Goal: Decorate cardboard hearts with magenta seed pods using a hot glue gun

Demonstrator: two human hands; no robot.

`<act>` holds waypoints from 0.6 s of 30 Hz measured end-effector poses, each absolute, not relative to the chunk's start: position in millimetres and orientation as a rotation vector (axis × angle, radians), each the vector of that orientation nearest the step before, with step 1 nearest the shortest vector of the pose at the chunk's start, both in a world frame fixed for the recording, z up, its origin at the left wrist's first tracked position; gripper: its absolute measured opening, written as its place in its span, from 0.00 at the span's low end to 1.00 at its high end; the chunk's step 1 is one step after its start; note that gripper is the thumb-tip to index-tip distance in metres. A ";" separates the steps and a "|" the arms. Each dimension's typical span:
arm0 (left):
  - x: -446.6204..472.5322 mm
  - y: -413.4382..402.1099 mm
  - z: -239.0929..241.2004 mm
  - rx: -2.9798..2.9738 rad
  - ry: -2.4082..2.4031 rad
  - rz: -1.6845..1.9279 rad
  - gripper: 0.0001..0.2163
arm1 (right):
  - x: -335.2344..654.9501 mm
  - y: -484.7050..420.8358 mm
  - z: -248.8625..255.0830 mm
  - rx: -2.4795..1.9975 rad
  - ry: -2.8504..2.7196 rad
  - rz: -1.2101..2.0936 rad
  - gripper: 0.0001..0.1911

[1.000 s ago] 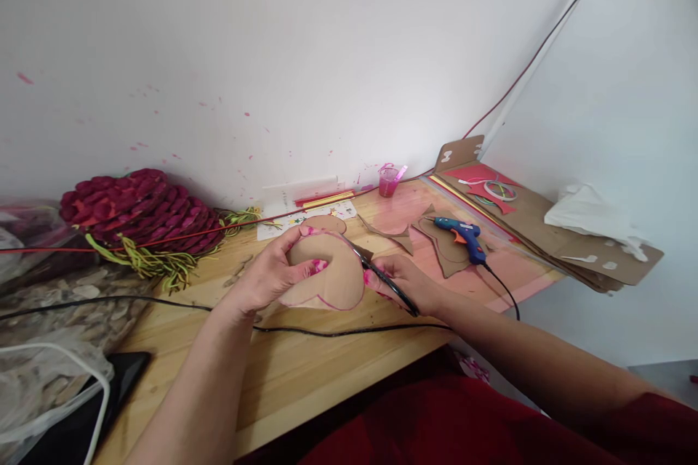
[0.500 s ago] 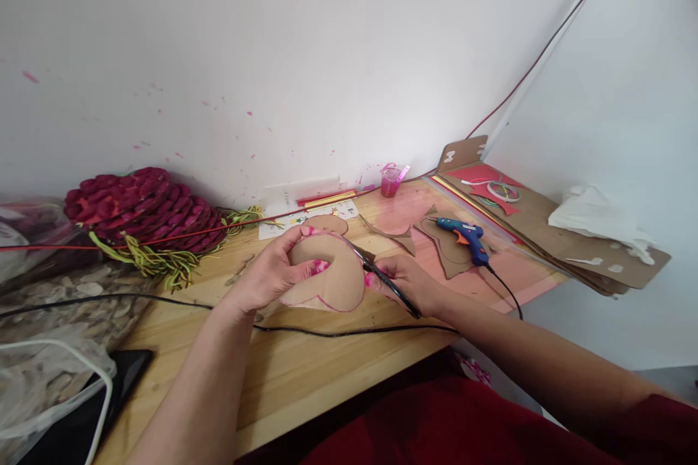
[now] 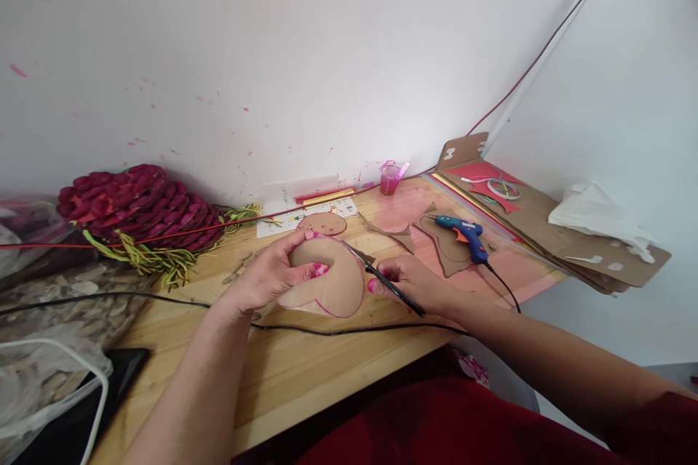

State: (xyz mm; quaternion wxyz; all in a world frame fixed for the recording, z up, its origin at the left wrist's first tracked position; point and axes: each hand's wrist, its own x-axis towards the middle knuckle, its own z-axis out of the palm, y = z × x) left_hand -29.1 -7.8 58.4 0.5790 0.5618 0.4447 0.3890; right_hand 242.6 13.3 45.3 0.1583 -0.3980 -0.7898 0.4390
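Cardboard shape [image 3: 332, 280], rounded and outlined in pink, is pinched in the left hand [image 3: 267, 276] over the middle of the bench [image 3: 305, 370]. The right hand [image 3: 414, 282] is closed around black scissors [image 3: 382, 277], with the blades at the shape's upper right edge. The lower and right edges already follow the pink line, so the cutting looks nearly done, with only a sliver by the blades left. Offcuts [image 3: 447, 251] and a blue glue gun [image 3: 463, 232] lie toward the right edge. The printed sheet [image 3: 289, 216] at the back edge is too small to read, and no brand shows.
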 end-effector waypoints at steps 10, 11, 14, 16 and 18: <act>-18.4 -9.0 54.8 1.369 1.015 0.848 0.20 | 240.4 10.8 54.1 -1.144 -2.290 1.252 0.25; -18.8 -8.9 54.4 1.362 1.012 0.845 0.20 | 240.8 11.1 53.7 -1.141 -2.292 1.261 0.25; -20.0 -8.6 53.3 1.350 0.998 0.829 0.19 | 242.2 12.3 51.1 -1.116 -2.289 1.296 0.26; -20.4 -8.4 52.7 1.356 0.995 0.826 0.20 | 242.9 13.0 50.1 -1.109 -2.281 1.327 0.27; -20.4 -8.3 52.2 1.365 1.000 0.824 0.21 | 243.5 13.2 50.3 -1.108 -2.268 1.353 0.27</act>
